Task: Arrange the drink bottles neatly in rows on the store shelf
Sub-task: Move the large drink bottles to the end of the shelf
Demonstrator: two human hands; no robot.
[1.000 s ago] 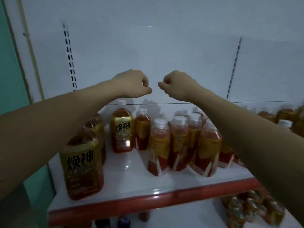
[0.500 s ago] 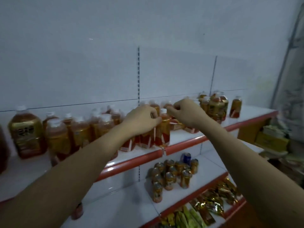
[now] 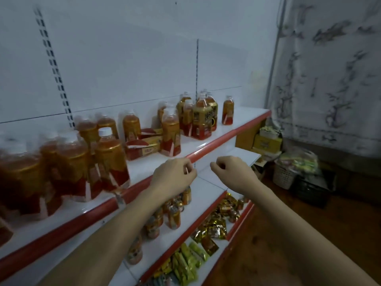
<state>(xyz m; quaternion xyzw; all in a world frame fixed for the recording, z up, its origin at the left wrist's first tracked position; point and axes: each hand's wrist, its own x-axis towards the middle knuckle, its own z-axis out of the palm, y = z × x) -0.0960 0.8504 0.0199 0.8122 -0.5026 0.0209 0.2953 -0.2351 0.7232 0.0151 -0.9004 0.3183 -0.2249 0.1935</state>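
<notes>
**Dim shop corner**

Stood against a white slotted back panel (image 3: 123, 58). Hung at right: a pale cloth (image 3: 329, 79) with dark branch patterns. Lay below it: wooden floor (image 3: 288, 234), yellow cartons (image 3: 267, 143), a white basket (image 3: 283, 178).

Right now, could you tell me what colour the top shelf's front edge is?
Red, on the shelf edge, clearest in the head view.

A shop: red-edged shelves (image 3: 208, 148) stocked with drink bottles (image 3: 171, 134).
</notes>
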